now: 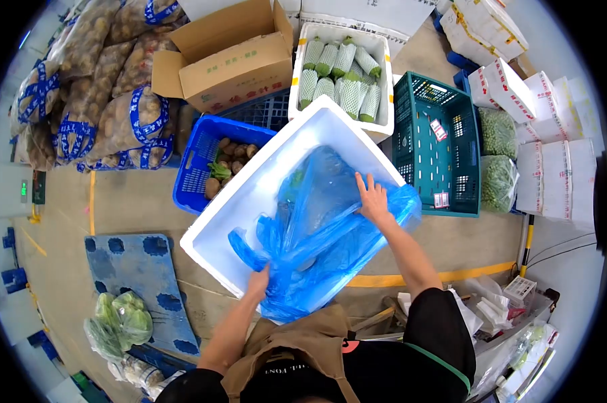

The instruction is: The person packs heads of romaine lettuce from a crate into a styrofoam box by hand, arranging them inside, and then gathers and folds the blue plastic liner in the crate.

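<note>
A white foam box (pixel 250 181) lies tilted in front of my body, lined with a thin blue plastic bag (pixel 330 235). Dark green contents show dimly through the film, but their kind cannot be made out. At the box's near-left side, my left hand (pixel 257 282) is closed on a gathered edge of the bag. My right hand (pixel 373 200) rests over the bag near the right wall of the box, its fingers spread and stretched out.
Beyond the box stand a blue crate (pixel 194 158) with brown root vegetables, an open cardboard box (pixel 229 70), a foam box (pixel 295 80) of net-wrapped green gourds and a green crate (pixel 444 154) with labels. Potato-like sacks (pixel 125 124) are stacked left, above a blue pallet (pixel 139 275).
</note>
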Available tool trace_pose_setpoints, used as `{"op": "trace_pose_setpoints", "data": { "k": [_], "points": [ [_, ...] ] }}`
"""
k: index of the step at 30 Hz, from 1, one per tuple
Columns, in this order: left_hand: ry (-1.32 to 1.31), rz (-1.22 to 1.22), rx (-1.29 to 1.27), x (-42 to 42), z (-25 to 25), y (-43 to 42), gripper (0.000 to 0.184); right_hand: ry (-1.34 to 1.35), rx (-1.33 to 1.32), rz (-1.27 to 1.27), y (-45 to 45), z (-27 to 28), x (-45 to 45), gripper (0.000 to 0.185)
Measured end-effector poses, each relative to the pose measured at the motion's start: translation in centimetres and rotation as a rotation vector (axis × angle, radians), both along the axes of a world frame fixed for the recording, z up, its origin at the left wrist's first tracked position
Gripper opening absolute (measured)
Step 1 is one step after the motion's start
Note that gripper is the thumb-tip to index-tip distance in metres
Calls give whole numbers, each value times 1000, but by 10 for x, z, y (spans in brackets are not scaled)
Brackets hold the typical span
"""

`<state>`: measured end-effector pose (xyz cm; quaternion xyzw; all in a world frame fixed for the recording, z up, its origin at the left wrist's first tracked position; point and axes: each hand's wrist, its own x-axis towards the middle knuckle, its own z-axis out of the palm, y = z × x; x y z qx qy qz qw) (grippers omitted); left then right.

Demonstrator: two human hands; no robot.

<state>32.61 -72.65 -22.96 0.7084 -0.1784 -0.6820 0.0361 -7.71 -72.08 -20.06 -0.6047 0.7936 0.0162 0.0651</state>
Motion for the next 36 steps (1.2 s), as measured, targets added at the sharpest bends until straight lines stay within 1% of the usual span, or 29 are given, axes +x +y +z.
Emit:
{"op": "trace_pose_setpoints", "data": {
  "k": [1,2,3,4,5,6,7,8,9,10,12,15,16,17,18,19,20,22,24,25,27,28,29,30,32,33,34,35,36],
  "points": [
    [-67,-92,33,-20,19,0,59,-156,106,-269,2,-28,5,84],
    [-131,-183,70,-33,28,-1,63,-309,215,-538,7,-58,15,72],
    [12,-92,-11,-25,-8,8,70,-400,277,-630,16,-97,29,55],
    [-56,-127,-51,-21,-31,9,70,-490,339,-721,28,-122,51,39],
    [-123,-165,-87,-17,-51,7,71,-452,178,-719,36,-120,97,19],
    [-186,-202,-124,-16,-69,3,72,-541,167,-777,31,-108,128,21],
    [-143,-165,-96,-12,-84,-2,72,-591,130,-738,25,-87,151,19],
    [-103,-126,-65,-10,-98,-3,72,-718,75,-621,25,-70,169,18],
    [-65,-88,-32,-7,-110,-4,72,-809,76,-541,27,-56,193,18],
    [-21,-55,-3,-6,-122,-6,72,-948,126,-414,27,-22,214,16],
    [35,-16,31,-5,-142,-9,72,-972,343,-122,33,11,255,19],
    [90,-12,39,-12,-169,-14,71,-829,554,474,24,7,229,27],
    [97,-8,30,-15,-180,-15,71,-803,709,446,-22,36,192,31],
    [106,-5,26,-16,-189,-16,70,-795,467,244,-46,40,158,29],
    [110,-4,24,-16,-199,-15,70,-904,61,95,-51,-26,140,28],
    [111,2,21,-15,-208,-13,70,-834,-146,-139,-85,-7,101,35],
    [111,6,16,-14,-215,-11,69,-687,-79,-185,-95,-48,75,63],
    [102,15,-2,-9,-232,-1,69,-599,185,-331,-97,-108,52,97],
    [75,36,-22,-6,-241,11,68,-650,308,-381,-75,-169,53,108],
    [53,55,-41,-9,-236,10,67,-677,370,-402,-68,-192,60,114],
    [10,90,-79,-14,-225,6,63,-704,437,-403,-68,-216,83,116],
    [13,126,-12,-11,-220,2,61,-719,479,-409,-65,-220,99,117],
    [20,160,55,-11,-219,-4,60,-694,477,-408,-64,-207,108,108],
    [34,196,118,-13,-218,-10,58,-732,507,-407,-69,-195,107,108],
    [143,216,114,-3,-235,-6,58,-801,566,-404,-75,-183,104,109],
    [201,230,112,2,-244,-2,58,-877,502,-425,-73,-189,99,104],
    [202,240,127,-3,-239,-4,59,-953,434,-443,-68,-206,90,99],
    [206,247,139,-13,-228,-9,60,-1029,360,-458,-69,-207,84,95],
    [208,256,151,-19,-217,-14,61,-1205,359,-514,-67,-208,82,91]
  ]
}}
